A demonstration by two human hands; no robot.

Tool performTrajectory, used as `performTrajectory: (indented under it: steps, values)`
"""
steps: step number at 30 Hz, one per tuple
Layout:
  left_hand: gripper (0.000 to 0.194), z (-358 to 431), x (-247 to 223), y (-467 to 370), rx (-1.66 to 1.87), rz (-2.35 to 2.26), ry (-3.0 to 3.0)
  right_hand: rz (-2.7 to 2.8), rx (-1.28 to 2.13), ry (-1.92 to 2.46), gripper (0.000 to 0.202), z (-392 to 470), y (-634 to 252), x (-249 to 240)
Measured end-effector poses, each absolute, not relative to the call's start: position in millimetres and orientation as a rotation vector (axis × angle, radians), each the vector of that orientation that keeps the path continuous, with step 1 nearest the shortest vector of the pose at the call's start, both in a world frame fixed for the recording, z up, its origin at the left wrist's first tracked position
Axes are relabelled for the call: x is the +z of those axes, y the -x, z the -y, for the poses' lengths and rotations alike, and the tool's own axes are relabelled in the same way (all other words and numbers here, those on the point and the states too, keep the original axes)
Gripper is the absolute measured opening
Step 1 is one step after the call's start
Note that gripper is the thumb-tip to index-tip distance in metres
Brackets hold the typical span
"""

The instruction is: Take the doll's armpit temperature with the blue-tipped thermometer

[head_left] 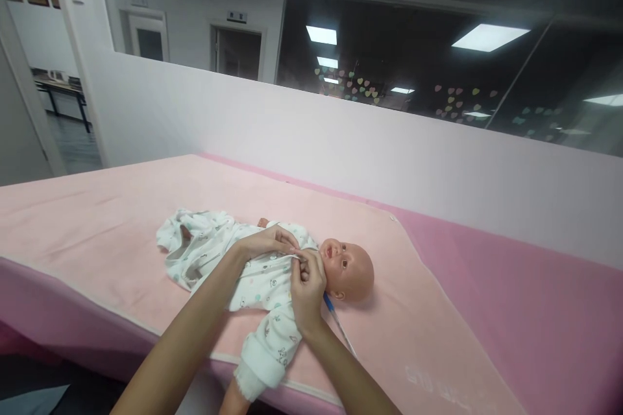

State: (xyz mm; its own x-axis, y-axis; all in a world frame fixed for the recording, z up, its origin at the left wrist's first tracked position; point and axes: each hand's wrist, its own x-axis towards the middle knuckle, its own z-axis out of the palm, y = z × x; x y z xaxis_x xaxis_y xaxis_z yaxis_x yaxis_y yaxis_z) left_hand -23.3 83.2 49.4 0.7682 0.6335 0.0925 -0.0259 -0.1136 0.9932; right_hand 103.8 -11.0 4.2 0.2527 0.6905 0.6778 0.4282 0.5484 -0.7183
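Observation:
A baby doll [357,271] lies on its back with its bald head toward the right. It wears a white patterned baby outfit [260,285], whose leg part spreads loosely to the left. Over the doll's upper chest, my left hand [270,241] pinches the edge of the outfit's cloth near the neck. Just right of it, my right hand [308,280] has its fingers curled on the same edge, close to the doll's chin. The fingertips of both hands nearly meet, and any fastener between them is too small to make out. One sleeved doll arm reaches toward the front edge.
Under the doll is a pale pink mat [418,318] on a darker pink padded surface [545,311]. A thin stick with a blue end [329,302] lies beside the doll's neck, partly behind my right forearm. A white low wall [341,136] with windows above runs along the back.

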Motion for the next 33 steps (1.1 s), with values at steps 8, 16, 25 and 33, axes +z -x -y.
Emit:
performTrajectory:
  steps: [8, 16, 25, 33]
  values:
    - [0.023, -82.4, 53.8, 25.7, 0.588, -0.5, -1.703, 1.364, 0.26, 1.025, 0.017, 9.9, -105.8, 3.9]
    - [0.032, -85.4, 51.7, 29.7, 0.523, -0.534, -1.822, 1.391, 0.198, 0.992, 0.022, 5.5, -108.2, -0.2]
    - [0.025, -83.5, 53.4, 28.6, 0.498, -0.44, -1.787, 1.36, 0.142, 0.993, 0.025, 3.3, -109.0, -3.1]
    - [0.025, -85.3, 51.4, 29.6, 0.494, -0.458, -1.82, 1.366, 0.153, 0.981, 0.02, 4.9, -107.4, -1.5]
